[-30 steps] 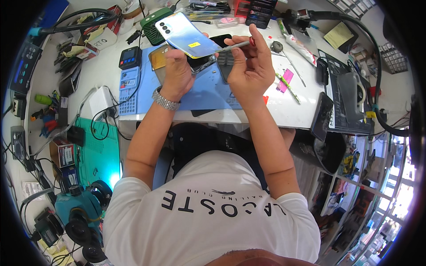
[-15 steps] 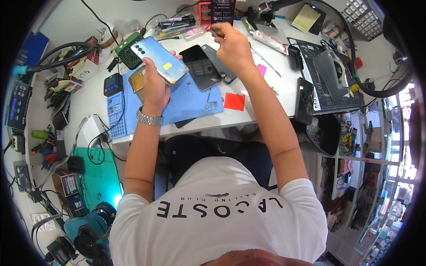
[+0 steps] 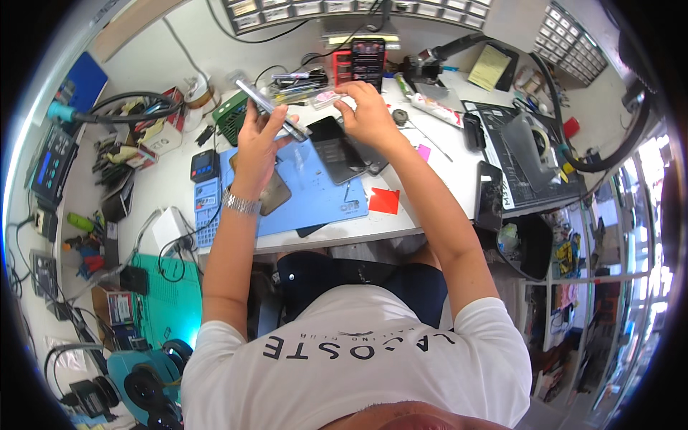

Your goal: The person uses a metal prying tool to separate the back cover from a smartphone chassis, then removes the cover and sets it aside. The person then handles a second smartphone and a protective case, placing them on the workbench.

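Note:
My left hand (image 3: 259, 140) is closed around a smartphone (image 3: 272, 111), tilted so mostly its thin edge shows. It hangs above a blue work mat (image 3: 301, 208) on the white table. My right hand (image 3: 367, 118) is raised to its right, thumb and index finger apart, and nothing shows between them. Just past those fingertips lies a small clear packet with a pink-and-white piece (image 3: 325, 99). A black-screened phone (image 3: 333, 154) rests below the right hand, overlapping a grey phone part beside it. On the mat, partly behind my left wrist, is a brownish phone back (image 3: 275, 192).
A phone showing a lit screen (image 3: 368, 64) stands upright at the back. A red square (image 3: 384, 201) lies right of the mat. Another dark phone (image 3: 489, 188) sits near the table's right edge, above a black bin (image 3: 527, 247). A teal microscope-like device (image 3: 143, 380) is at lower left.
The phone in my left hand has turned from showing its shiny blue back to nearly edge-on. My right hand has come down and its fingers have spread. The view has shifted, showing more wall.

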`<state>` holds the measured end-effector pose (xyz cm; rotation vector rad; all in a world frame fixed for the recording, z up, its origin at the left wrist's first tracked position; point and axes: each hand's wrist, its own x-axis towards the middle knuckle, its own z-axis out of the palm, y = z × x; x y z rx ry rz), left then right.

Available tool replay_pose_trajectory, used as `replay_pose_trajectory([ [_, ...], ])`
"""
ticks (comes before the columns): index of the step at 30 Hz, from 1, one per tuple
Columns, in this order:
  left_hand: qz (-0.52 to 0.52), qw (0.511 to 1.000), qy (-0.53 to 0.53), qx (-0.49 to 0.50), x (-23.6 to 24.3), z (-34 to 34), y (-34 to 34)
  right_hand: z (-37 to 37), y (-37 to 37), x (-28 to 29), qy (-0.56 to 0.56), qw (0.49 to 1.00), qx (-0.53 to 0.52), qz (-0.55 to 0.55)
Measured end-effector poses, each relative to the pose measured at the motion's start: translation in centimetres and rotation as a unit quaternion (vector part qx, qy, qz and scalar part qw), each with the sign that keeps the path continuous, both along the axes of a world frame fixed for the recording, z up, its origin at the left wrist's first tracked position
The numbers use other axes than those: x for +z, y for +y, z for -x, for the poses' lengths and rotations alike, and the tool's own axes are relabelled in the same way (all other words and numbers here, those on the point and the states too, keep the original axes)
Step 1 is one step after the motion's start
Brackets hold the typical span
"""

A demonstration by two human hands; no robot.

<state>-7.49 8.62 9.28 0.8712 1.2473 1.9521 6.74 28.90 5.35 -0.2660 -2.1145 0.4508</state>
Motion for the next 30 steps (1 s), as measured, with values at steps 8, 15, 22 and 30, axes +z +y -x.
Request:
replay_pose_trajectory([
  [8, 0.004, 0.999, 0.027, 0.042, -2.3, 0.9, 0.8, -0.2, -6.5, 1.0, 0.057, 0.969, 0.202, 0.127],
  [15, 0.009, 0.996, 0.057, 0.074, -2.9, 0.8, 0.5, 0.2, -7.6, 0.0, 0.067, 0.961, 0.221, 0.153],
  [22, 0.015, 0.997, 0.025, 0.072, -2.9, 0.8, 0.5, 0.3, -7.7, -0.1, 0.076, 0.961, 0.219, 0.15],
  [30, 0.004, 0.997, 0.027, 0.066, -3.0, 0.3, 0.7, 0.4, -8.2, -0.7, 0.08, 0.964, 0.19, 0.168],
])
